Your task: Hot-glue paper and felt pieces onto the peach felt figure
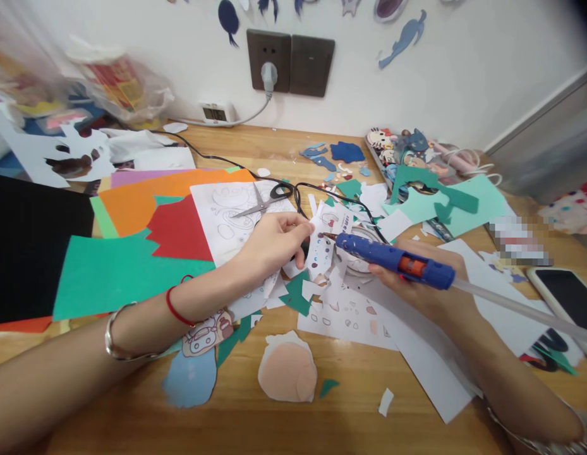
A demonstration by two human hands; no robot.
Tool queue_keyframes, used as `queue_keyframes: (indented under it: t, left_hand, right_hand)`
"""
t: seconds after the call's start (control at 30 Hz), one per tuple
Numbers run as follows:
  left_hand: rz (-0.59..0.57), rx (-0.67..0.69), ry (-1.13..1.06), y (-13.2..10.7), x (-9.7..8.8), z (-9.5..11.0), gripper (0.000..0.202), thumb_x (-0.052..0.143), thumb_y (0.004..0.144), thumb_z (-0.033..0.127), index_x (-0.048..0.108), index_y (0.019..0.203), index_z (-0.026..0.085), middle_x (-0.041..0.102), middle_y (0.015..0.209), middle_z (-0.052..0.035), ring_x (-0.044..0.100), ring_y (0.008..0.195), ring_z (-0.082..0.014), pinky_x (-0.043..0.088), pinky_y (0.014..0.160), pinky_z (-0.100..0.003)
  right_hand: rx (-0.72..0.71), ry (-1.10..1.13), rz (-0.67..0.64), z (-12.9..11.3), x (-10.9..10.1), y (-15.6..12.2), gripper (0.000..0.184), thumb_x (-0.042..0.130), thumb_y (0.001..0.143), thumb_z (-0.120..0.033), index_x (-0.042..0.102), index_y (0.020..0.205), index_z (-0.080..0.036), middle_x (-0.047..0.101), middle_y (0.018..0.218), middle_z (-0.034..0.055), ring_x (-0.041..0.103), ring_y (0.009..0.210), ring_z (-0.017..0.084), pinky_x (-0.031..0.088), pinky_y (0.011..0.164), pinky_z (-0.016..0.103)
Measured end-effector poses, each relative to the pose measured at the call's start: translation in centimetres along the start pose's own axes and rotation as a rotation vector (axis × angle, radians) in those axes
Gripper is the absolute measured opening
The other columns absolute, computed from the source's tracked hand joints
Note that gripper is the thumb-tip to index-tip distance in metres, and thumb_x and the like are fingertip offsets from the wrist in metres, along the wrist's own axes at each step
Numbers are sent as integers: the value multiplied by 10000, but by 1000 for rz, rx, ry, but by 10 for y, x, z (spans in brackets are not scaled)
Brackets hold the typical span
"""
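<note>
My right hand is wrapped around a blue hot glue gun with a long clear glue stick coming out of its back. The nozzle points left, close to the fingertips of my left hand. Those fingers are pinched at the edge of a small white paper piece with coloured dots on it. Grey scissors with black handles lie open just behind my left hand. A round peach paper cutout with a white border lies in front, and a blue cutout sits under my left forearm.
Coloured sheets, including green, black and orange, spread over the left. A black cord crosses the back. Green and white scraps surround the hands. A phone lies right, below a tray of cutouts.
</note>
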State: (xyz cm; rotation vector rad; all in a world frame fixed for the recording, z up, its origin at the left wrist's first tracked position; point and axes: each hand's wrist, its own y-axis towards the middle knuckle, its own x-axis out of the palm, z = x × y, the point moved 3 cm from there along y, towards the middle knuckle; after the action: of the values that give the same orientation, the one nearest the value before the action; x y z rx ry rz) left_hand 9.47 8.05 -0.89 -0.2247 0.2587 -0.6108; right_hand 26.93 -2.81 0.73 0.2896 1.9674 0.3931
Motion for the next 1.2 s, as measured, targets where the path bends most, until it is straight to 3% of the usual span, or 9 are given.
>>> queue_keyframes:
  t: [0.33, 0.57, 0.77, 0.97, 1.2]
  left_hand:
    - [1, 9, 34, -2, 0, 0, 179, 482, 821, 175, 544, 655, 149, 509, 359, 29, 396, 276, -42, 225, 297, -109]
    - [5, 17, 43, -1, 1, -2, 157, 503, 809, 205, 604, 705, 143, 547, 387, 6, 391, 280, -40, 236, 293, -104]
    - [-7, 20, 25, 0, -1, -4, 154, 519, 800, 223, 619, 716, 143, 554, 393, -2, 380, 276, -43, 214, 289, -115]
    - [-13, 28, 24, 0, -2, -5, 167, 532, 791, 241, 624, 698, 137, 564, 403, -8, 343, 275, -33, 212, 293, -123]
    - [-10, -14, -24, 0, -1, -5, 154, 516, 807, 188, 589, 678, 147, 539, 400, 20, 368, 266, -27, 203, 287, -114]
  right_hand:
    - [-96, 5, 42, 1, 1, -1, 344, 628, 764, -401, 414, 572, -212, 381, 501, -50, 346, 437, 82, 294, 422, 245]
    - [-97, -20, 49, 0, 1, 0, 382, 608, 776, -426, 359, 575, -219, 352, 483, -57, 316, 412, 78, 273, 404, 246]
    - [-64, 6, 59, 3, 2, 1, 372, 592, 781, -453, 394, 570, -219, 376, 486, -48, 334, 418, 87, 281, 403, 255]
    - [-66, -2, 133, 5, 3, 2, 343, 603, 769, -459, 441, 587, -218, 420, 507, -34, 380, 455, 104, 303, 421, 259]
    - [31, 36, 341, 13, -13, -1, 241, 631, 746, -419, 516, 661, -225, 502, 602, -11, 466, 523, 131, 368, 504, 294]
